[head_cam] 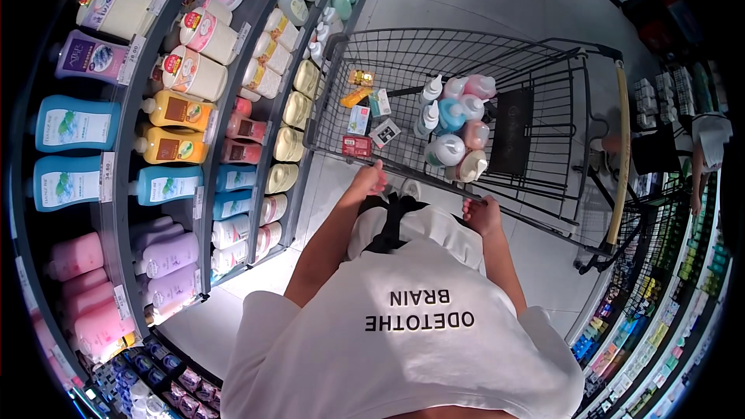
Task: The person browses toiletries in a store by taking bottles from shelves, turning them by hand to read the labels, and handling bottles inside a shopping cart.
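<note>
A metal wire shopping cart (430,181) stands sideways before me. My left hand (370,178) is curled at its near rim, close to the left corner. Further right along the same rim, my right hand (482,215) has its fingers around the bar. Several pump bottles stand grouped in the basket, among them a blue bottle (450,115), a white bottle (445,150) and a pink bottle (480,87). Small cartons lie loose at the basket's left end, including a red box (356,146), a yellow box (355,96) and a white-and-blue box (358,120).
Store shelves (129,128) with body-wash bottles rise close on my left. The cart's yellowish handle (621,151) is at its right end. Another person (707,145) is beside a second cart (646,227) at the right. More stocked shelves (646,326) line the right side.
</note>
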The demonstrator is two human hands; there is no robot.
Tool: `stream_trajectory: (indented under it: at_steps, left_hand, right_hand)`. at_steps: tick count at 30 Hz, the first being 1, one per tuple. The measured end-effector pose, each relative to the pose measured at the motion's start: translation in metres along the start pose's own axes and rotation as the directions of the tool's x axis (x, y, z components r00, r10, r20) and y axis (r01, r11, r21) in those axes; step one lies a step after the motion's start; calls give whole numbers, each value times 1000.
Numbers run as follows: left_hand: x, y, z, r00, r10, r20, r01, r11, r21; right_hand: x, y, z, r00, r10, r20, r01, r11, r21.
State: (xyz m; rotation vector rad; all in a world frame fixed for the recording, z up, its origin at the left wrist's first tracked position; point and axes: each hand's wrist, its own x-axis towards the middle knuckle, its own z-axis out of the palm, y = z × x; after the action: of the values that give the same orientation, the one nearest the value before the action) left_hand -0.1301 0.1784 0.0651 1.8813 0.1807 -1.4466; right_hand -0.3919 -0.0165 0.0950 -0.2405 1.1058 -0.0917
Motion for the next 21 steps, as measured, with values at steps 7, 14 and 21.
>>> stream_trajectory:
  at_steps: [7,14,21]
  left_hand:
    - [-1,-3,0,1000,23,14,-22,999,-29]
    - [-4,-5,8,1000,22,1,-22,997,-67]
    - [-5,-5,7,999,50,-22,-51,998,-42]
  right_hand:
    - [1,-2,-3,998,36,47,-37,999,15]
    - [-19,-5,8,925,214,314,-222,975,-11]
    - [-37,-36,78,859,156,488,0,953,-304]
